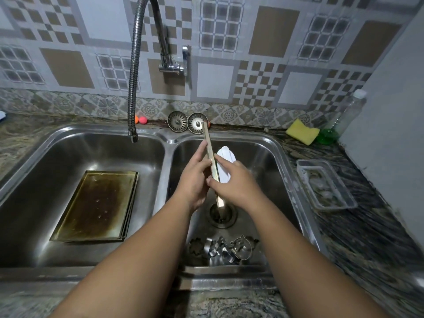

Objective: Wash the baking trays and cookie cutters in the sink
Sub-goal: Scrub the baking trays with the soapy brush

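Forearms rise to centre frame. The left hand point(195, 177) and right hand point(234, 182) both grip a tray point(210, 148) edge-on above the drain point(226, 220). Scrubbing stage, apparently; next move needs water. Cutters point(220, 249) wait lower centre.

Tray point(210, 148) between the fingers is seen edge-on, so neither face shows. Its lower end covers part of the drain point(227, 220) below the fingers.

White object point(226, 154) just behind the right hand point(236, 182) fingers is mostly hidden. Cannot tell what it is, or whether it is gripped or only pressed to the tray.

Left hand point(195, 177) holds the tray edge; where its fingertips end is unclear.

Cookie cutters point(229, 249) nearer than the fingers, between the forearms: blurred, count unclear.

Stacked trays point(96, 205) left of the fingers: number unclear.

Clear tub point(325, 184) on the tabletop right of the fingers: contents a blur.

Faucet hose point(133, 76) above-left of the fingers: top cut by the upper edge.

Blue thing point(1, 115) far left: cut off, unidentifiable.
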